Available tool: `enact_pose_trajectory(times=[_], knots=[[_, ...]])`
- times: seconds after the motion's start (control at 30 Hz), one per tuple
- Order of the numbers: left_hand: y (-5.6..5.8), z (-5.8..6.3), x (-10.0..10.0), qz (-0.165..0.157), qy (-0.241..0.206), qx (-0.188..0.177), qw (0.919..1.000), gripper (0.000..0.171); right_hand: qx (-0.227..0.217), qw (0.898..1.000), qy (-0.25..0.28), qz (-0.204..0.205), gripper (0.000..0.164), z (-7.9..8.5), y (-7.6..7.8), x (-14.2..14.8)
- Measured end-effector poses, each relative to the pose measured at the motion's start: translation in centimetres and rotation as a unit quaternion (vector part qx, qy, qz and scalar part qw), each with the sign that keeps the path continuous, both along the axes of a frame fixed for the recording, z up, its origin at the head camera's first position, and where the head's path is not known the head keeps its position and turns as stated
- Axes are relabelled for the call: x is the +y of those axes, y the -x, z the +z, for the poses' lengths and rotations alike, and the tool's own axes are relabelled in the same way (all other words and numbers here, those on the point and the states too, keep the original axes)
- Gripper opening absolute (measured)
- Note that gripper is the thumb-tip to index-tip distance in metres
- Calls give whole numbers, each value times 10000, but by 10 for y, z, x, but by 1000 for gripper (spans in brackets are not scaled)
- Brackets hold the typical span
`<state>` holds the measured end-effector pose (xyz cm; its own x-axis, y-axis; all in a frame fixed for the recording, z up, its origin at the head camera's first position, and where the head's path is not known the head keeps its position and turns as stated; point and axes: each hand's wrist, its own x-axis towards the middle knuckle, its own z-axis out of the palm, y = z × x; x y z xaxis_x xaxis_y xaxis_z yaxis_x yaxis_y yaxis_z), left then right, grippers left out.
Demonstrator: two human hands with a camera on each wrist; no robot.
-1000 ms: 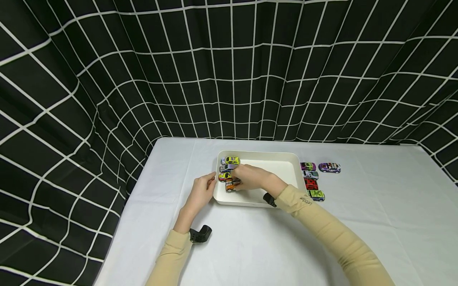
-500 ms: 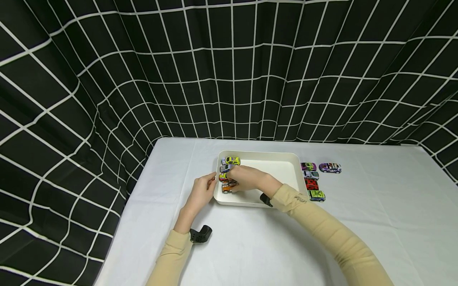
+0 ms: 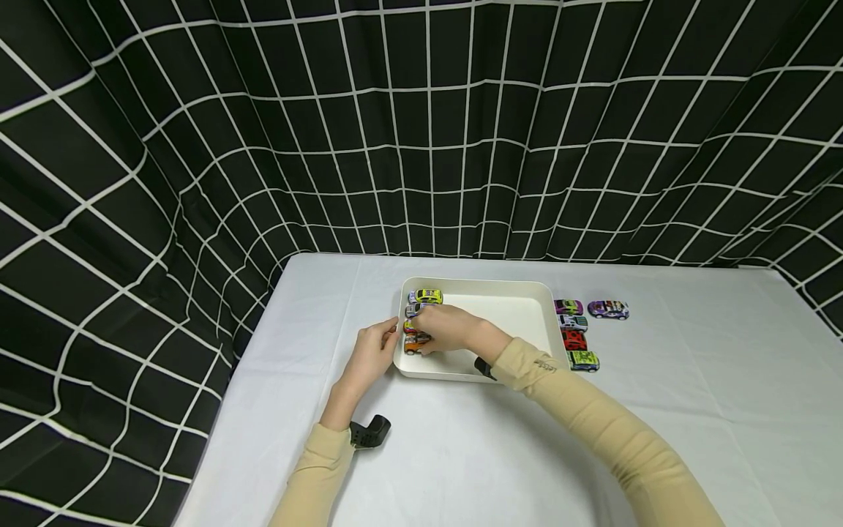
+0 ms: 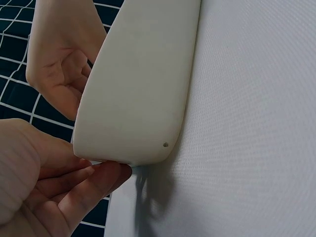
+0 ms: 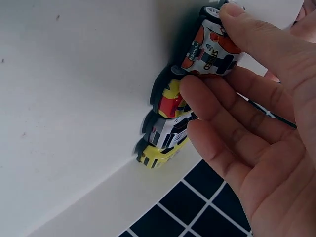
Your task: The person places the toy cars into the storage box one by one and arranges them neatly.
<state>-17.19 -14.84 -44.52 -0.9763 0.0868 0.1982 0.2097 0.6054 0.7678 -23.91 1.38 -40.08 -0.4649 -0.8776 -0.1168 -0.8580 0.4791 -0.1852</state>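
A white tray (image 3: 487,288) lies on the table. My right hand (image 3: 450,328) reaches into its left end and pinches an orange toy car (image 3: 413,344) between thumb and fingers. In the right wrist view this toy car (image 5: 211,53) shows "SPEED" and "POWER" lettering. Beside it in a row stand a red-and-yellow toy car (image 5: 171,100), a silver toy car (image 5: 170,129) and a yellow toy car (image 5: 157,157); my fingers partly cover them. My left hand (image 3: 371,353) touches the tray's left outer wall with loosely bent fingertips, seen closer at the tray's corner (image 4: 133,118).
Right of the tray, a column holds a purple-green toy car (image 3: 568,307), a grey one, a red toy car (image 3: 574,339) and a lime toy car (image 3: 583,360). A purple-white toy car (image 3: 609,309) stands farther right. Black grid curtain (image 3: 448,168) hangs behind the table.
My right hand has moved the orange toy car left, to the tray's left wall and in line with the other toy cars. My left hand has stayed in place.
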Motion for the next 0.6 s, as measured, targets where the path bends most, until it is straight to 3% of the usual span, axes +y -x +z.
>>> enact_pose_trajectory(times=[0.6], knots=[[0, 1, 0, 7, 7, 9, 10000, 31, 639, 9972, -372, -123, 33, 3, -6, -6]])
